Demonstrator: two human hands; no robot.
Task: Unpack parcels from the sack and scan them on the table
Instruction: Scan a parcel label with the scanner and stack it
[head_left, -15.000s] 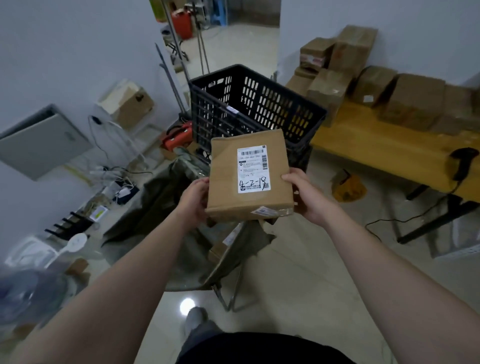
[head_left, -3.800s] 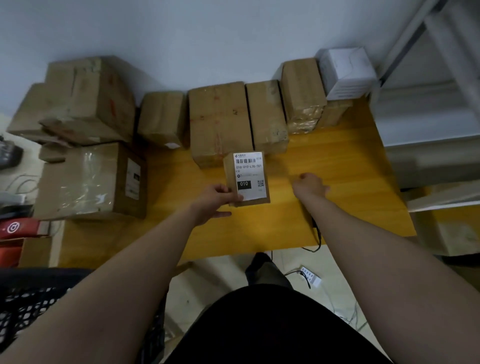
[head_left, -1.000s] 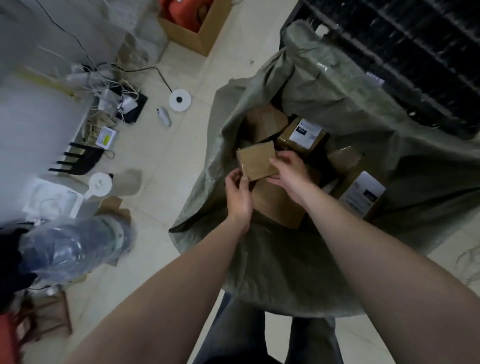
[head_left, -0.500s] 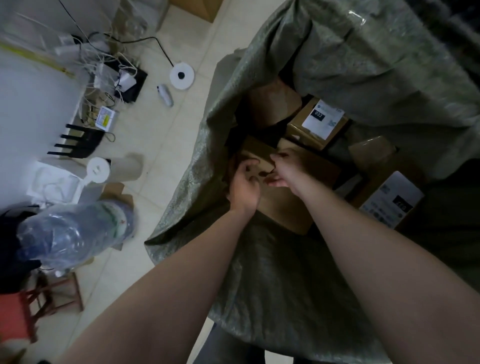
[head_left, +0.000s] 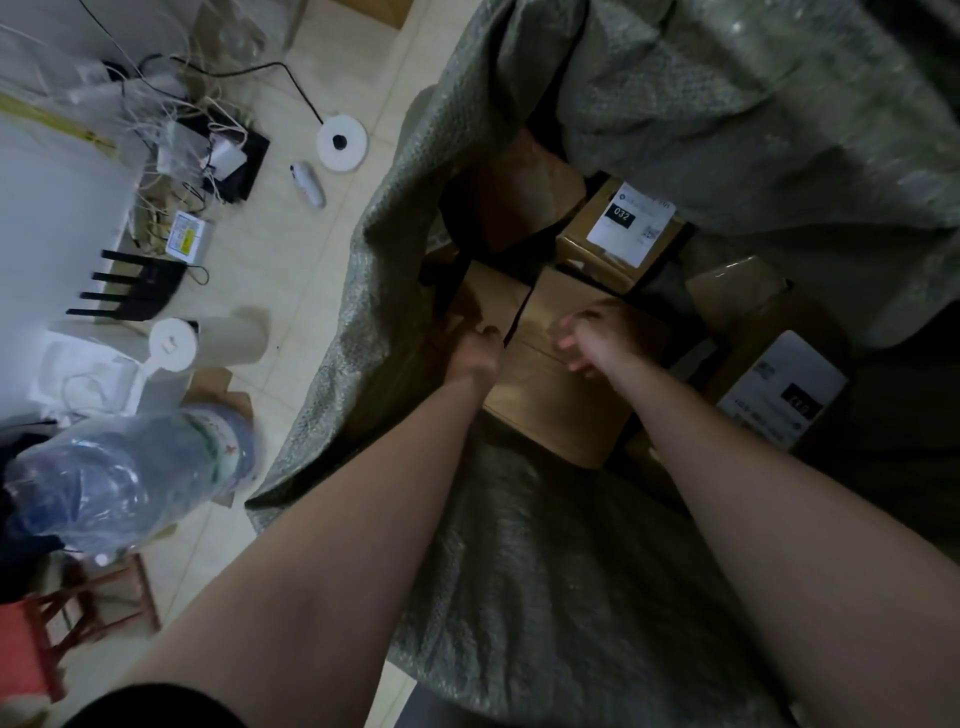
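A person leans over the gaping woven sack at mid-frame, both bare arms reaching down among cardboard parcels. The left hand curls its fingers into the dark gap along the left edge of a flat brown parcel; whether it has a grip cannot be told. The right hand, blurred, hovers over that parcel's top face, fingers loosely spread, holding nothing. The parcel lies directly beneath both hands, its long axis running up the frame in line with the forearms. The left hand looks nearer to a hold.

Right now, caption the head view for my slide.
Left hand and right hand reach among brown parcels in an open green sack.
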